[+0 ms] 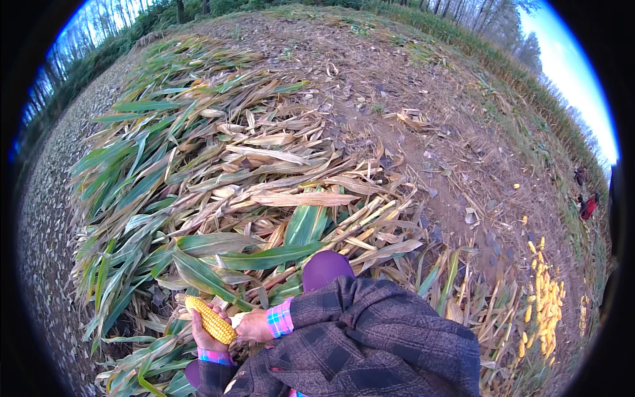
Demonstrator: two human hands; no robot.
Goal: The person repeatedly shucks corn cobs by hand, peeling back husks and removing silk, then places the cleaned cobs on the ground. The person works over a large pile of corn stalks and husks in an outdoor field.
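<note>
A husked ear of yellow corn (213,320) lies slantwise in my left hand (202,335), whose fingers and palm hold it from the side and below. Its kernels are bare along the visible face. My right hand (254,325) is closed right beside the ear, with pale corn husk (237,319) between its fingers. The lower end of the ear is close to the right fingertips; whether they touch it is hard to see. Both hands are low over green and dry corn leaves (208,278), in front of my purple-covered knee (327,270).
Cut corn stalks (297,198) lie in a broad heap ahead and to the left. At the right, a pile of husked ears (548,302) sits on the ground, with a few loose ears near it. A red and dark shape (588,207) is far right. Standing plants and trees edge the field.
</note>
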